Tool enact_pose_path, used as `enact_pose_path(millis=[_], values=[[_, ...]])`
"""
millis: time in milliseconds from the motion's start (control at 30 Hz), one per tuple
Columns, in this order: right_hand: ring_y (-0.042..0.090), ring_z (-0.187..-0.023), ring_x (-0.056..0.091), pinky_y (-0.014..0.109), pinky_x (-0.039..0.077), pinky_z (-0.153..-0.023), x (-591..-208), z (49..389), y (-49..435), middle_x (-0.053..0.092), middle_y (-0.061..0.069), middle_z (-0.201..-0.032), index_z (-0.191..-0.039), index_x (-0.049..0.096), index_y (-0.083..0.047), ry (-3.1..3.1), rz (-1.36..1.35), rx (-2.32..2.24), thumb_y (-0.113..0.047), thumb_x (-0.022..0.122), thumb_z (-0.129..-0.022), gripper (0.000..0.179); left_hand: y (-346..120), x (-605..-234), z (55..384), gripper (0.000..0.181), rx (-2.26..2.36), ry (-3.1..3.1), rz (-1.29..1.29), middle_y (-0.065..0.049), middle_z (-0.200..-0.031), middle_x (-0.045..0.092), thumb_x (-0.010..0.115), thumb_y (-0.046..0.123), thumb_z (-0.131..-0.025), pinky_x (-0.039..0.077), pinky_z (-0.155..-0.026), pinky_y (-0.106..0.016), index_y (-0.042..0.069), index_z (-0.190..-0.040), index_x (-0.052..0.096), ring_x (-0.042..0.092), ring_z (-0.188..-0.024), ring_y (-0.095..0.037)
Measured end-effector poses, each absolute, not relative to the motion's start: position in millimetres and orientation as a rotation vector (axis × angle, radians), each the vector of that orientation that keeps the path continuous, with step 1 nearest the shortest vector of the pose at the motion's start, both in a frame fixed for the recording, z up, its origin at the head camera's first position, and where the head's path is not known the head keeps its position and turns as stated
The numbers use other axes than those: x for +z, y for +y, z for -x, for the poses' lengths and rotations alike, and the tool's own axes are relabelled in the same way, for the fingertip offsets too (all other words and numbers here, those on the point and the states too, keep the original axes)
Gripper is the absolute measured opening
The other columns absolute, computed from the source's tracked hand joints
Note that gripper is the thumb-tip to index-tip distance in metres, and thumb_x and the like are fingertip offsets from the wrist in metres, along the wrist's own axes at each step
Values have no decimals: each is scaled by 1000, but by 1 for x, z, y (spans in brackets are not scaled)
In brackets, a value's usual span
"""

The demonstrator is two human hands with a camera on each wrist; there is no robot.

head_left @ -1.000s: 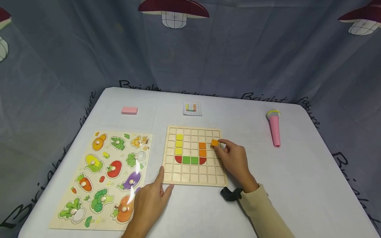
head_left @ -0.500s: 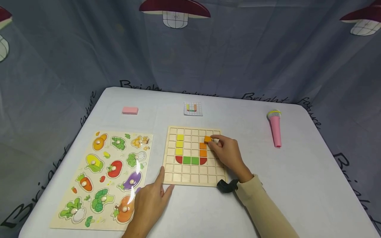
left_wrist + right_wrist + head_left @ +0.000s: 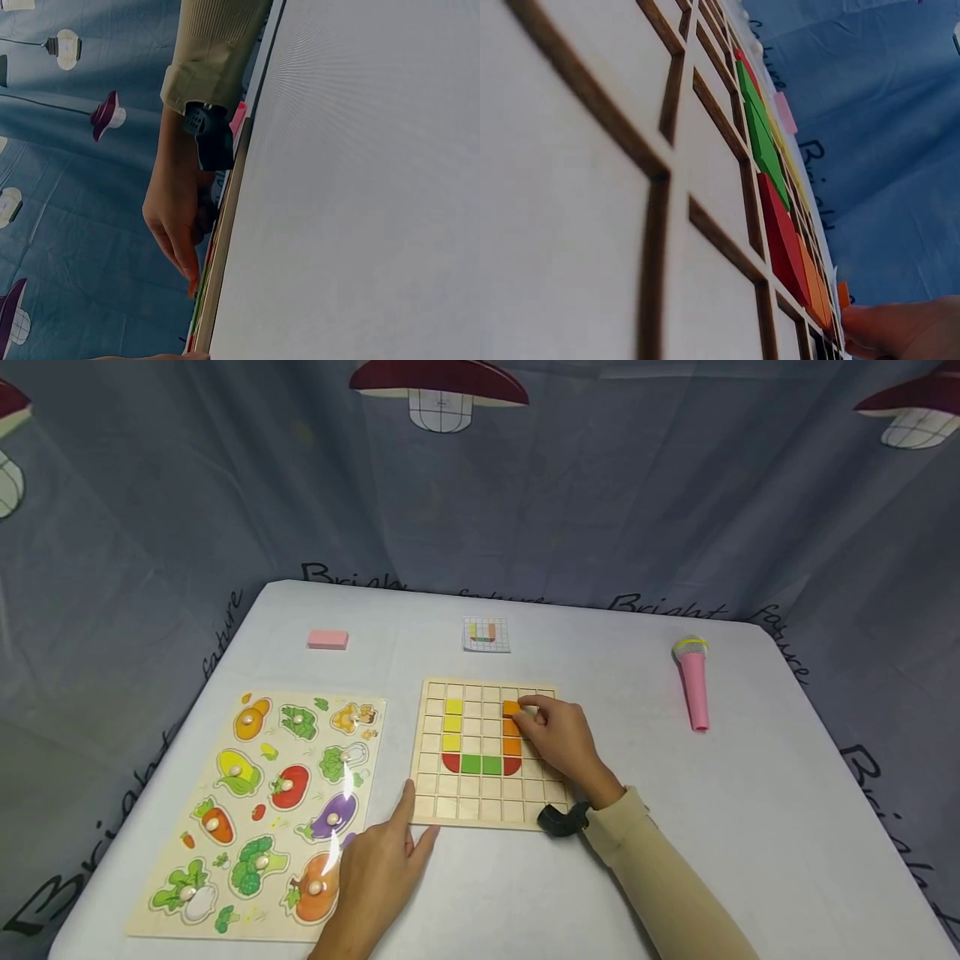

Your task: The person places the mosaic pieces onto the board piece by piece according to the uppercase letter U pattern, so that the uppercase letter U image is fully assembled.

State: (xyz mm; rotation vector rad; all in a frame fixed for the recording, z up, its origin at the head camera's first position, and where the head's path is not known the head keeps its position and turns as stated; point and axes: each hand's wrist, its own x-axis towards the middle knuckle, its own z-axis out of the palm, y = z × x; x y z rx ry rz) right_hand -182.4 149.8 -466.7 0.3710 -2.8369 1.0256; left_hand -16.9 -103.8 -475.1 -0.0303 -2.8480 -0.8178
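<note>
My right hand pinches an orange square tile over the grid board, at the top of a column of two orange tiles. In the right wrist view the orange tile stands up at the fingertips. My left hand touches the board's near left corner with its index finger stretched out and its thumb at the near edge. Yellow tiles form a column on the left; green tiles lie between two red rounded tiles, making a U shape.
A vegetable knob puzzle lies to the left, partly under my left hand. Behind the board sits a pattern card with a U design. A pink block is at the back left, and a pink toy microphone at the right.
My right hand has moved left with the orange tile, from the board's right side to the top of the orange column. The left hand has stayed at the corner.
</note>
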Motion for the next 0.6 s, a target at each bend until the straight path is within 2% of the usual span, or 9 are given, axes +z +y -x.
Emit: enact_pose_path(millis=[600], values=[[13,-46,40,27,28,-44,-466,179,148,49,-3,-56,-122,75,-10,-2849,-306,1004,-24,72,-95,31,-103,-474,15,67,-803,-2833,50,18,-51,36,81,32,-88,26,-40,-23,2,-143,58,28,-41,1]])
